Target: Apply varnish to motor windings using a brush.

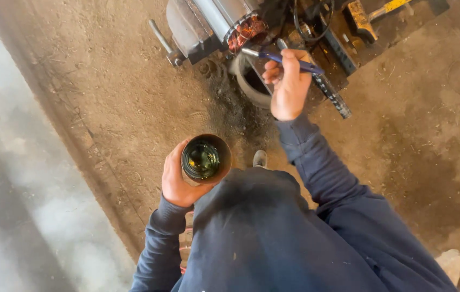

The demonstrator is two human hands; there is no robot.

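Note:
My left hand (176, 178) holds a round open can (206, 158) close to my chest; dark glossy liquid shows inside it. My right hand (288, 84) is stretched forward and grips a blue-handled brush (281, 58) whose metal end points at the copper windings (246, 31) of a grey electric motor stator (208, 21) lying on the dirt floor. Both arms are in dark blue sleeves.
A round grey ring or bucket rim (251, 86) lies just below the motor, next to a black ribbed bar (331, 94). Black cables and a yellow-handled tool (370, 16) lie at the top right. A pale concrete strip (19, 205) runs along the left. One shoe tip (260, 158) shows.

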